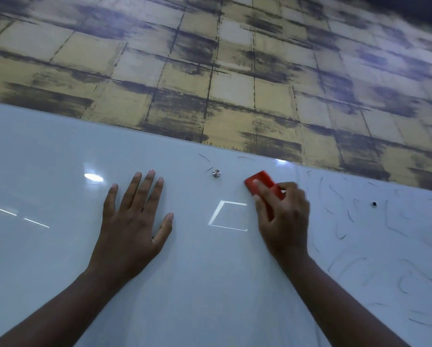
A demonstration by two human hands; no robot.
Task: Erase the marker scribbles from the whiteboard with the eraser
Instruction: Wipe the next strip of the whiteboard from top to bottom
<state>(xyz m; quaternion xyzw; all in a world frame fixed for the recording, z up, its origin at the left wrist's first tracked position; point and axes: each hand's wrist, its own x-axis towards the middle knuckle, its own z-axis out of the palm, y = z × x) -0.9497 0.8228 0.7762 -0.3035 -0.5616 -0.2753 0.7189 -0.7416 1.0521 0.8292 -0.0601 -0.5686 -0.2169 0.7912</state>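
Glossy white whiteboard [210, 284]: left hand [132, 219] pressed flat left of round metal stud [216, 173], right hand [282, 221] gripping red rectangular eraser [262, 185] right of it.

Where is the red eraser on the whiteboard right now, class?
The eraser is near the whiteboard's top edge, right of centre, gripped by the right hand, just right of the metal stud.

Likely an office or meeting room: a large glossy white glass whiteboard [59, 156] fixed by a round steel standoff bolt [216, 173] to a wall of tan-and-grey checked wallpaper [210, 71].
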